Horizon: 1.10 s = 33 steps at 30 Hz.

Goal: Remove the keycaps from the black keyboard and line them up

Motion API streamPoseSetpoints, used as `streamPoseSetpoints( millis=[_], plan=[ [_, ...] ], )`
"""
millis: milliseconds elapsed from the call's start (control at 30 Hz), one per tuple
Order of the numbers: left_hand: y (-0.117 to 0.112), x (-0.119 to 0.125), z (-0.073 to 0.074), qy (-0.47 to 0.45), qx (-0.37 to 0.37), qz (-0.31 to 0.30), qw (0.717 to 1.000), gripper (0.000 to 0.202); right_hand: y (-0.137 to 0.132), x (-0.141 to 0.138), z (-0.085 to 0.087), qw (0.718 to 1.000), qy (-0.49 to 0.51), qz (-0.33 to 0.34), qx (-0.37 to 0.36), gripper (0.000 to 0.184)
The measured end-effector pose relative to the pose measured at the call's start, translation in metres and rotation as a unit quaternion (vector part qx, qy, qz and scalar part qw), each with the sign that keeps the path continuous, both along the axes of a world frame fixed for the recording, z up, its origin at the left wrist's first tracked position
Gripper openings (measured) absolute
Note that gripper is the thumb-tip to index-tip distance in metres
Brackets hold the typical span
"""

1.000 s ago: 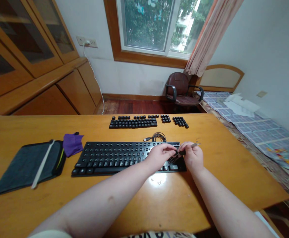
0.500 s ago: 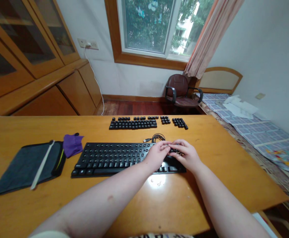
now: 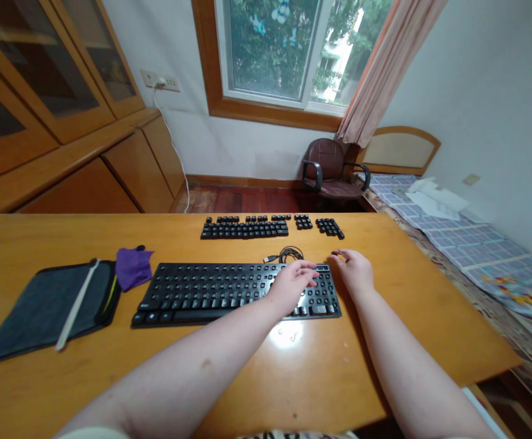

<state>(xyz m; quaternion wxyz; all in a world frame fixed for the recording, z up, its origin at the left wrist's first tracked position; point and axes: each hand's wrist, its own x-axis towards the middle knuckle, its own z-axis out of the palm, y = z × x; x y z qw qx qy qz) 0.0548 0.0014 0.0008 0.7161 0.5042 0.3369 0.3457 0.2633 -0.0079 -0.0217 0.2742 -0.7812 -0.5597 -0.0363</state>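
A black keyboard (image 3: 211,291) lies on the table, most of its keys stripped to bare stems, with some keycaps still along the bottom rows. My left hand (image 3: 292,283) is over the right part of the keyboard, fingers stretched out and holding nothing visible; it hides the keys beneath. Just beyond the keyboard's right end, my right hand (image 3: 354,268) pinches a small dark keycap (image 3: 336,252) between its fingertips. Loose keycaps (image 3: 245,230) lie in keyboard order along the far table edge, with a number-pad group (image 3: 329,227) at their right.
A coiled USB cable (image 3: 292,253) sits behind the keyboard. On the left are a purple cloth pouch (image 3: 133,268) and a dark grey case (image 3: 41,305) with a pale stick (image 3: 78,303) across it. Beyond the table stand a chair (image 3: 332,167) and a bed (image 3: 434,213).
My right hand has moved away from my left, back and to the right off the keyboard, with the keycap in its fingertips. The keyboard's right end is now uncovered. My left hand has barely moved.
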Motion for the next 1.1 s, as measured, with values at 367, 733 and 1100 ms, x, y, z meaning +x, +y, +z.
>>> streamPoseSetpoints(
  millis=[367, 733, 1100],
  plan=[
    [0.001, 0.001, -0.003, -0.012, 0.001, 0.003, 1.0, 0.018, -0.001, 0.005, -0.003, 0.992, -0.03, -0.06, -0.106, 0.027],
    [0.0, 0.001, 0.0, -0.01, 0.0, 0.003, 1.0, 0.02, 0.026, -0.005, -0.014, 0.992, -0.086, -0.026, -0.086, 0.034],
    [0.0, 0.002, -0.006, -0.026, -0.006, -0.002, 1.0, 0.017, 0.057, -0.006, -0.013, 0.989, -0.107, -0.016, -0.102, 0.039]
  ],
)
